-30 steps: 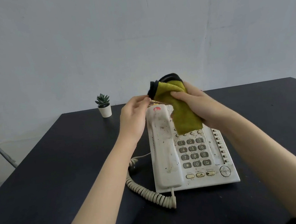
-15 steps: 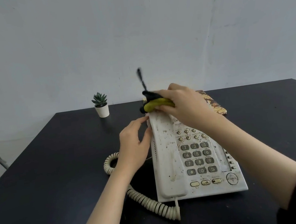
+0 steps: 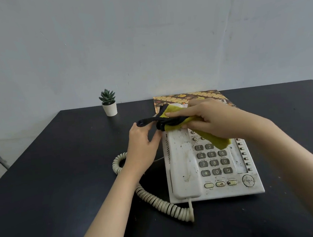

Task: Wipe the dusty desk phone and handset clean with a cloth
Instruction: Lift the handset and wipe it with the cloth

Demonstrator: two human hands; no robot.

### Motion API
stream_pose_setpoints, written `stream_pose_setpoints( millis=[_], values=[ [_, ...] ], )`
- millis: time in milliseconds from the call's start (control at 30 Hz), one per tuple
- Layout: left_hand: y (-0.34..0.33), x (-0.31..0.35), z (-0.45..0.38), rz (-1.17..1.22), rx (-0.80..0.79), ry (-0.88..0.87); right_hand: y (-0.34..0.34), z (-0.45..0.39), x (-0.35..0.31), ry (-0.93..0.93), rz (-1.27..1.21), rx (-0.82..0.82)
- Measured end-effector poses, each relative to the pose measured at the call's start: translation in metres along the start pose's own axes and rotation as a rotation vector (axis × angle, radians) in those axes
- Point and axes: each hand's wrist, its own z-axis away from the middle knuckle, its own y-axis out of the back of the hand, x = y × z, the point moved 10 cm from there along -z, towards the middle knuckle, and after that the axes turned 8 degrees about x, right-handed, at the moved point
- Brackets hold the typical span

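Observation:
A dusty white desk phone (image 3: 238,187) lies on the black desk, its speckled handset (image 3: 183,165) resting in the cradle on the left side. My right hand (image 3: 213,118) grips a yellow cloth with a black edge (image 3: 173,123) and holds it over the top end of the handset; a flap of the cloth hangs down over the upper keys. My left hand (image 3: 143,148) rests against the phone's upper left edge, fingers lightly curled, with a black strip of the cloth just above it. The coiled cord (image 3: 160,204) runs from the handset's lower end round to the left.
A small potted succulent (image 3: 109,103) stands at the back left of the black desk (image 3: 43,186). A patterned brown and yellow book or box (image 3: 188,97) lies just behind the phone. The wall is close behind the desk.
My right hand has brought the cloth down from above onto the top of the handset. My left hand slid from the handset's top to the phone's upper left side.

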Motion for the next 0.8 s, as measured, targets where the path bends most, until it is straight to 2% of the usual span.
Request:
stream_pose_setpoints(
  millis=[67, 267, 467, 600, 700, 800],
  values=[
    [-0.001, -0.001, 0.001, 0.001, -0.011, 0.009, 0.008, -0.004, 0.001, -0.005, -0.047, 0.047],
    [-0.003, 0.005, 0.003, 0.019, -0.030, 0.039, 0.008, -0.029, 0.019, -0.137, 0.070, 0.150],
    [-0.003, 0.009, 0.004, 0.042, -0.029, 0.026, 0.006, -0.022, 0.008, -0.131, 0.148, 0.122],
    [-0.003, 0.001, 0.004, 0.016, -0.020, 0.066, 0.001, 0.004, -0.009, -0.100, 0.078, 0.057],
    [-0.006, 0.001, 0.003, 0.087, -0.029, 0.061, -0.003, 0.027, -0.024, -0.077, 0.055, 0.001],
    [-0.006, 0.001, 0.003, 0.087, -0.033, 0.052, 0.000, 0.026, -0.022, -0.097, 0.090, 0.018]
  ],
)
